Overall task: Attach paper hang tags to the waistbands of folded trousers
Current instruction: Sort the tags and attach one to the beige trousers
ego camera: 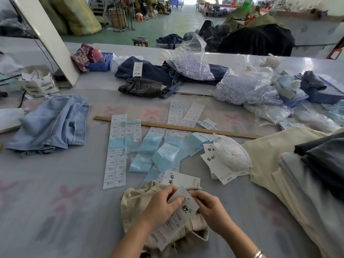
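Folded beige trousers [134, 200] lie on the table right in front of me. Over their waistband my left hand [162, 207] pinches a white paper hang tag [188, 202] with black characters. My right hand [210, 207] pinches the same tag at its right edge. A longer white tag [167, 229] with printed size text lies under the left hand on the trousers. Another white tag [182, 178] lies just beyond the waistband. More loose hang tags [217, 164] sit to the right.
Sticker sheets [116, 164] and blue backing strips [163, 151] lie beyond the trousers, with a wooden ruler [204, 129] across them. A stack of folded trousers [307, 174] fills the right side. Light blue jeans [52, 123] lie left, dark jeans [149, 79] and plastic bags [242, 86] farther back.
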Tool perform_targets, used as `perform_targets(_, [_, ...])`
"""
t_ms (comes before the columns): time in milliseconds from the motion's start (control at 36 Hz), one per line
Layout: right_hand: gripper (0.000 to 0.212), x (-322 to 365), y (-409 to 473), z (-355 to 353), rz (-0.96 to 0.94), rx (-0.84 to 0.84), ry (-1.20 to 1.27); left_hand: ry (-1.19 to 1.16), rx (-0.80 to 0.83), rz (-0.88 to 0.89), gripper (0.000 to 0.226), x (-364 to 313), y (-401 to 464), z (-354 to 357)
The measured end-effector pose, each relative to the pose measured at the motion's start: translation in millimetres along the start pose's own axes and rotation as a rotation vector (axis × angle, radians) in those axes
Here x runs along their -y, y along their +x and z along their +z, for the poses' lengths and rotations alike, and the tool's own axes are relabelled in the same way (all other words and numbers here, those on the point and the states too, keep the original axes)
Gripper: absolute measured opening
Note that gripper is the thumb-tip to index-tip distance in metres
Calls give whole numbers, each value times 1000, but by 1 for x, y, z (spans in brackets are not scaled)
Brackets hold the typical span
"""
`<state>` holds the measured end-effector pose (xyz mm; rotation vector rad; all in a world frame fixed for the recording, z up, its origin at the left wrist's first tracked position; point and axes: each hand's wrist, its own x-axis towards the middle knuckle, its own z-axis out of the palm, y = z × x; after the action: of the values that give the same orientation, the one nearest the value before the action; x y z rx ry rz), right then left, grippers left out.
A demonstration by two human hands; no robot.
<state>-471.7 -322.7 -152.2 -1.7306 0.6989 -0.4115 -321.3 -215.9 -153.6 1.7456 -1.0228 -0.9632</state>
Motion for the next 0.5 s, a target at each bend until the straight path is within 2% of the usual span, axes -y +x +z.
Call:
perform_targets(56, [24,0,0,-1,-15,0,-40,21,-5,5,12,-2,-1,2])
perform_targets(83, [21,0,1,-1,-25,-3,-66,49,-35,27,21,-2,-1,3])
perform_targets(167, [19,-1,2,0,-38,-22,-124,168,-233,217,45,-1,-2,10])
perform_targets(222, [25,-1,2,3,-48,-40,-160,237,-335,362,40,1,-2,16])
perform_targets(278, [28,-1,2,5,-53,-44,-209,263,-375,403,29,6,-1,19])
perform_targets(389, [12,-4,3,8,-45,-29,-323,273,-362,376,13,20,-1,23])
perform_targets(500, [11,-7,3,6,-13,5,-399,194,-293,322,11,24,-3,28])
